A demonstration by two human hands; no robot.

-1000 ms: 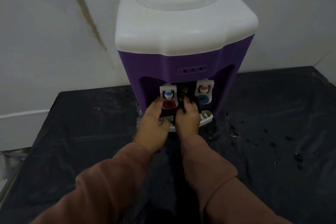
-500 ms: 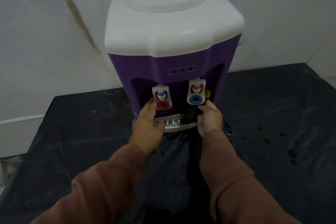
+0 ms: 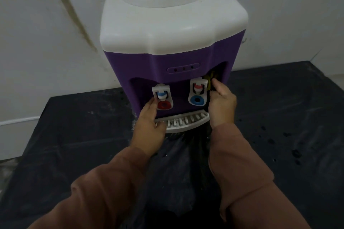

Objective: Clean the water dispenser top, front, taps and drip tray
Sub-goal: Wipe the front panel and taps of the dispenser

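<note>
Dispenser (image 3: 149, 64) is showing purple body, white top. Red-paddled tap (image 3: 163, 98) and blue-paddled tap (image 3: 196, 93) are showing white housings. Cloth (image 3: 209, 80) is reading yellow-black; sleeves (image 3: 111, 191) brown; sheet (image 3: 74, 135) black, pale-speckled.

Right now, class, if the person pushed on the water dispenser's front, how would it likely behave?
The water dispenser is probably light for its size: no bottle sits on its top. It might slide on the wet-looking sheet, so the left hand touching its left tap may steady it while the right hand grips a cloth.

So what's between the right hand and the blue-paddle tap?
A dark, yellow-patched cloth, which the right hand grips beside that tap, seen in the head view.
</note>
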